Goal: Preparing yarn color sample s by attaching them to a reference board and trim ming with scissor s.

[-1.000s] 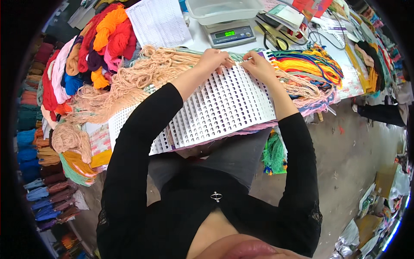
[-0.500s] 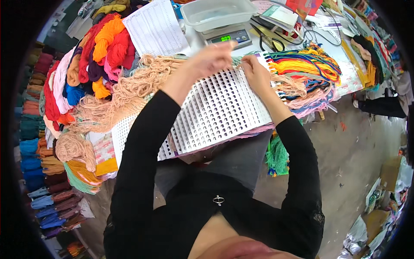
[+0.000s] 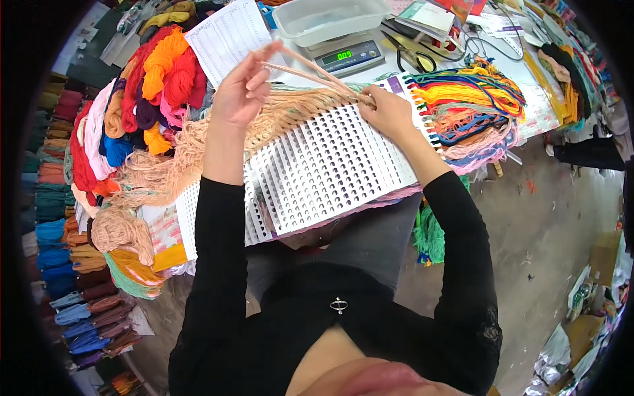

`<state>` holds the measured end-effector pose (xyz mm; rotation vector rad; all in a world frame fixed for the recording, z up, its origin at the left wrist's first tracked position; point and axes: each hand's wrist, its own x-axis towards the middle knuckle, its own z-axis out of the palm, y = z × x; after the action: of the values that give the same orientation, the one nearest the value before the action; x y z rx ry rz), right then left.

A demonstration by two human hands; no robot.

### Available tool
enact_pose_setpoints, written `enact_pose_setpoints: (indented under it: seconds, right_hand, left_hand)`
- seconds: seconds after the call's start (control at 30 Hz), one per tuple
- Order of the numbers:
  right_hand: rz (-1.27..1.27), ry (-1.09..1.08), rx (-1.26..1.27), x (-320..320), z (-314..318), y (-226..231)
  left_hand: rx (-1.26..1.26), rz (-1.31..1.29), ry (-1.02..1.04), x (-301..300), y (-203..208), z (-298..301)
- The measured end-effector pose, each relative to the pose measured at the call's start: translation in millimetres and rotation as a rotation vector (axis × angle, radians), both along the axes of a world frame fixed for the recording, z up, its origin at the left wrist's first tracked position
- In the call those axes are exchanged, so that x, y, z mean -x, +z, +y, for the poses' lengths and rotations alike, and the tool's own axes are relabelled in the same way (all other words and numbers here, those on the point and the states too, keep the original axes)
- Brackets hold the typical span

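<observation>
My left hand (image 3: 243,87) is raised above the table and pinches a few strands of peach yarn (image 3: 310,71) pulled taut. The strands run down to my right hand (image 3: 389,112), which presses them against the top edge of a white perforated card (image 3: 317,171) full of small holes. A loose heap of the same peach yarn (image 3: 165,171) trails off to the left over the card and table edge. Bundles of many-coloured thread (image 3: 469,99) are looped along the card's right end.
A digital scale (image 3: 347,56) with a clear plastic tub (image 3: 327,18) stands behind the card, beside a printed sheet (image 3: 228,36) and scissors (image 3: 409,56). Skeins of red, orange and pink yarn (image 3: 142,92) pile at the left. Shelves of thread skeins (image 3: 53,218) line the far left.
My left hand has lifted up and to the left from the card's top edge, drawing peach strands taut. My right hand has stayed at the card's edge.
</observation>
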<state>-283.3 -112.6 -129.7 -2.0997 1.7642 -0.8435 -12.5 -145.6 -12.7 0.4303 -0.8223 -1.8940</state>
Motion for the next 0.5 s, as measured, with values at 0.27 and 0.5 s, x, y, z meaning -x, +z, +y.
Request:
enact_pose_setpoints:
  seconds: [0.27, 0.5]
  right_hand:
    - [0.008, -0.028, -0.082, -2, -2, 2]
    - [-0.064, -0.011, 0.015, -2, -1, -5]
  left_hand:
    - [0.013, -0.468, 0.211, -48, -13, -30]
    - [0.88, -1.843, 1.035, -83, -28, -63]
